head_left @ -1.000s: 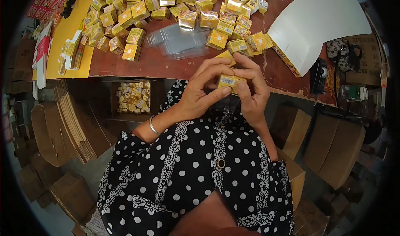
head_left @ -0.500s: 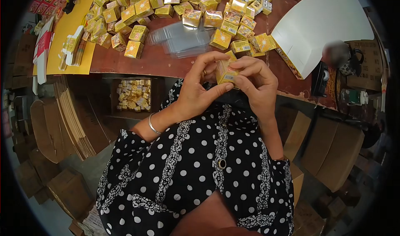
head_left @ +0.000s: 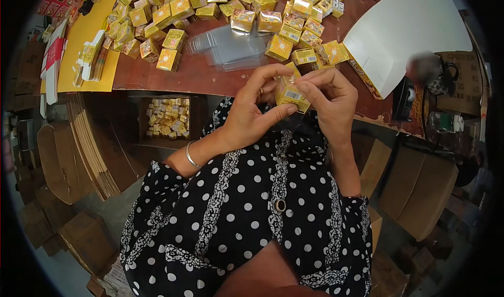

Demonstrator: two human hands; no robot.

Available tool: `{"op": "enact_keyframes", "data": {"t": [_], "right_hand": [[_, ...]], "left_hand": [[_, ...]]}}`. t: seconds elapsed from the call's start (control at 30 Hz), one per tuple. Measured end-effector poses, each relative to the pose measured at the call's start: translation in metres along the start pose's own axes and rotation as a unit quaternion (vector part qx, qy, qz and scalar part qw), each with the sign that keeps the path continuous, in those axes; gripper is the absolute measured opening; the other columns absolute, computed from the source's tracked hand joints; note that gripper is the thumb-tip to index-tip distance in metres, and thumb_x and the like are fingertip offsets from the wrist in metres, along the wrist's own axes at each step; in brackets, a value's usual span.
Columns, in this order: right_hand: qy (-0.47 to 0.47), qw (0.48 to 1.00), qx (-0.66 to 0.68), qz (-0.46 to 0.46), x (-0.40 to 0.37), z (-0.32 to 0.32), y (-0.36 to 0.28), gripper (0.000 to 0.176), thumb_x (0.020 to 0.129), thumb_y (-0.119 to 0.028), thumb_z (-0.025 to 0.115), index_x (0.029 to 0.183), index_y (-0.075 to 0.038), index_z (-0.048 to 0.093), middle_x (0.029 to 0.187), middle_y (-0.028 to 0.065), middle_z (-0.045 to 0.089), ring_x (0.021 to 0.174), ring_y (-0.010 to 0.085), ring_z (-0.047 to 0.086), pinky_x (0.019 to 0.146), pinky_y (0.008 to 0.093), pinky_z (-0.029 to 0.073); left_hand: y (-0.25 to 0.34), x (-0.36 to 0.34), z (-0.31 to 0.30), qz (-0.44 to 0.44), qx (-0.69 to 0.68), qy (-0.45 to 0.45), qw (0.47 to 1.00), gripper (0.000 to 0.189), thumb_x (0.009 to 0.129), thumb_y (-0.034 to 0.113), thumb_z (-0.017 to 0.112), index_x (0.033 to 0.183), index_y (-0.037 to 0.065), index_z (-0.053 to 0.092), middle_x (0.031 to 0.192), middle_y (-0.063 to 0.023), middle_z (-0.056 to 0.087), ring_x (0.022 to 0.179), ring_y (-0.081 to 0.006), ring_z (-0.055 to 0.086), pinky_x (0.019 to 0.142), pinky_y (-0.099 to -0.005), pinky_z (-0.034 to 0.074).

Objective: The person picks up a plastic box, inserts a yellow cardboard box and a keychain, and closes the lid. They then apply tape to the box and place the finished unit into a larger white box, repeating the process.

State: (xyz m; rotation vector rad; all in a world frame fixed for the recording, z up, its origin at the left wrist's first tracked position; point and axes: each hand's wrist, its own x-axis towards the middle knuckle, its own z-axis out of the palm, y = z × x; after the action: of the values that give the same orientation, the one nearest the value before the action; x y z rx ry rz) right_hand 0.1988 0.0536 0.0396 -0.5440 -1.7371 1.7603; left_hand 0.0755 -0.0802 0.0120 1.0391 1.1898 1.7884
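A small yellow printed box (head_left: 292,94) with a barcode is held up near the table's front edge. My left hand (head_left: 251,102) is closed on it, thumb below and fingers curled around its far side. At the box's upper right edge, the thumb and fingers of my right hand (head_left: 333,96) are pinched together; what lies between these fingertips is too small to make out. Just beyond my hands, flat clear plastic sleeves (head_left: 236,53) lie in a loose stack. Many similar yellow boxes (head_left: 181,6) are heaped farther back.
A yellow sheet with folded cartons (head_left: 92,58) lies at the left of the reddish table (head_left: 142,76). To the right stands an open white-lined display carton (head_left: 388,40), near a dark mug (head_left: 446,74). Under the table, a carton (head_left: 168,118) holds small yellow pieces.
My right hand has shifted slightly right and up, its fingertips drawn back from the box's front face. More of the barcode side shows now. My left hand has stayed nearly still.
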Motion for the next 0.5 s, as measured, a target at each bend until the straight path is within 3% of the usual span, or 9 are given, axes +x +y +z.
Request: {"op": "enact_keyframes", "data": {"t": [0.33, 0.4, 0.5], "right_hand": [[0.036, 0.999, 0.037, 0.011, 0.0, -0.007, 0.013, 0.009, 0.091, -0.001, 0.075, 0.089, 0.001, 0.066, 0.091, 0.0066, 0.072, 0.083, 0.0072, 0.065, 0.075, 0.0218, 0.053], [0.043, 0.992, 0.104, 0.055, 0.002, -0.013, 0.015, 0.01, 0.092, -0.001, 0.075, 0.088, 0.002, 0.066, 0.093, 0.0076, 0.073, 0.083, 0.0072, 0.065, 0.075, 0.0218, 0.053], [0.059, 0.997, 0.041, 0.021, -0.003, 0.004, 0.004, 0.011, 0.091, -0.001, 0.075, 0.088, 0.002, 0.066, 0.094, 0.0082, 0.072, 0.084, 0.0077, 0.065, 0.076, 0.0218, 0.053]], "left_hand": [[-0.006, -0.001, 0.002, -0.018, -0.031, 0.002, 0.999, 0.063, 0.09, -0.004, 0.073, 0.144, 0.002, 0.041, 0.136, -0.0093, 0.055, 0.118, -0.0171, 0.062, 0.095, -0.0285, 0.053], [-0.006, -0.001, 0.002, -0.002, -0.012, -0.003, 1.0, 0.063, 0.09, -0.004, 0.073, 0.144, 0.002, 0.041, 0.136, -0.0095, 0.055, 0.118, -0.0172, 0.063, 0.095, -0.0285, 0.053], [-0.002, 0.0, 0.003, -0.031, -0.028, 0.013, 0.999, 0.062, 0.09, -0.005, 0.072, 0.144, 0.002, 0.041, 0.138, -0.0097, 0.054, 0.118, -0.0167, 0.062, 0.095, -0.0283, 0.053]]}}
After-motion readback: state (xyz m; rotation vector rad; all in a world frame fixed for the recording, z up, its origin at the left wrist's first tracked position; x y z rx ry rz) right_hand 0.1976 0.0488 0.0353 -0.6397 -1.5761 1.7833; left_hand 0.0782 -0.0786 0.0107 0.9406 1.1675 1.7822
